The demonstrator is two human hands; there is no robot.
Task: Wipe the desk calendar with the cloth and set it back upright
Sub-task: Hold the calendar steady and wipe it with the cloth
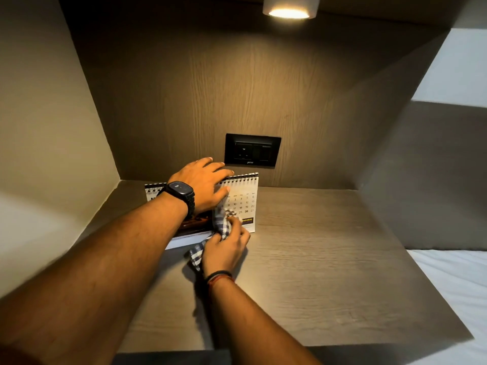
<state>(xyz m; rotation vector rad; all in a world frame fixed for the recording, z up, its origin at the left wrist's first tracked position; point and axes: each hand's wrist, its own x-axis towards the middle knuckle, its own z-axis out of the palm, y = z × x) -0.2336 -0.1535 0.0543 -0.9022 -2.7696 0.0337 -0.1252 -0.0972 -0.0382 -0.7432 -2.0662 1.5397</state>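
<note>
Checked cloth [222, 225] is bunched in the right hand [226, 248], pressed low on the desk calendar [243, 200], which stands at the back of the desk [316, 259]. Left hand [201, 184] grips its spiral top. Push too hard and, I reckon, the calendar's base skids or folds flat.

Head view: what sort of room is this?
Likely a bedroom or hotel-room nook: a wooden shelf recessed in panelled walls, a black wall socket, a downlight overhead, and white bedding alongside on the right.
</note>
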